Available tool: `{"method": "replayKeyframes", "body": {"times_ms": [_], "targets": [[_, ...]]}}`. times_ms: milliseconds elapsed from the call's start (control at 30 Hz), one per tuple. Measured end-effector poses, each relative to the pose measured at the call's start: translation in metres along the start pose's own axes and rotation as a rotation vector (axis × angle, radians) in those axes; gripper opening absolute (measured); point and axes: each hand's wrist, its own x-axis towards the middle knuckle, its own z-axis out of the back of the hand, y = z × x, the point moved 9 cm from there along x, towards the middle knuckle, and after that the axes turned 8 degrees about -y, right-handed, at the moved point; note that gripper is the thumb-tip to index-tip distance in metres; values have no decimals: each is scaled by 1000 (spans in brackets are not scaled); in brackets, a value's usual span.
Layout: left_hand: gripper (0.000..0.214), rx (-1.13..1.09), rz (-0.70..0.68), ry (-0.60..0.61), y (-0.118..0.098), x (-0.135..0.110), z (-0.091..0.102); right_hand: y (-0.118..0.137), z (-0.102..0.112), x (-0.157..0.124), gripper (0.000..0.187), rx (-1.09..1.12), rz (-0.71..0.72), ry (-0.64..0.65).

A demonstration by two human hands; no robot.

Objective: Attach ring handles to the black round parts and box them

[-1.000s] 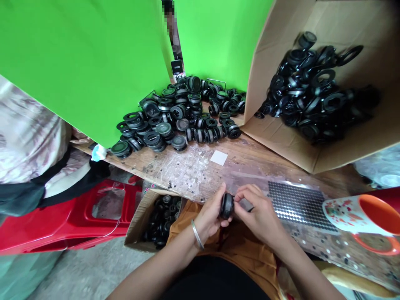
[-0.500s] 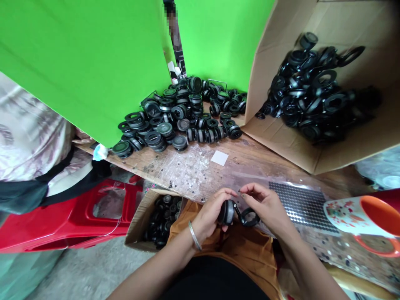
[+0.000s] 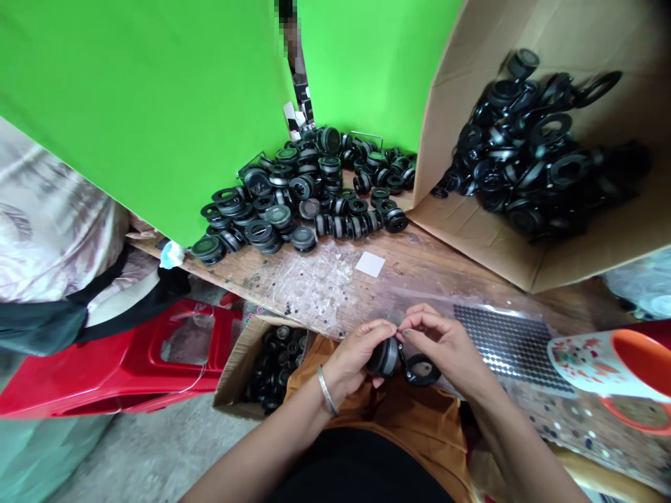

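Note:
In my left hand (image 3: 357,353) is a black round holder (image 3: 386,358) with a ribbed rim, held on edge above my lap. A short hinged arm joins it to an open black ring (image 3: 426,370) on the right. My right hand (image 3: 443,342) is pinched at the thumb and forefinger, close to my left fingertips at the holder's upper edge. Whatever lies in that pinch is too small to make out. Right of my right hand lies a clear sheet with rows of small dark dots (image 3: 503,342).
Many similar black holders (image 3: 262,236) are piled on the wooden table, with a white square card (image 3: 370,264) in front. A large carton (image 3: 472,248) at right and a smaller box (image 3: 231,388) at lower left hold more. A mug (image 3: 587,360) stands right; a red stool (image 3: 126,356), left.
My right hand has moved slightly left, bringing its pinched fingers against my left fingertips at the holder. My left hand keeps its hold; the whole view has shifted slightly.

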Motion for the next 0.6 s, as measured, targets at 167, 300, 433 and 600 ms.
{"method": "replayKeyframes", "body": {"times_ms": [167, 300, 433, 600], "targets": [[26, 15, -8, -8, 0, -1, 2, 13, 0, -3, 7, -92, 105, 6], [23, 48, -30, -68, 0, 1, 8, 29, 0, -7, 8, -217, 215, 12], [24, 59, -19, -53, 0, 0, 8, 38, 1, -10, 9, -250, 302, 28], [24, 93, 26, -22, 2, -4, 6, 31, 2, -9, 10, -232, 267, 37]]}}
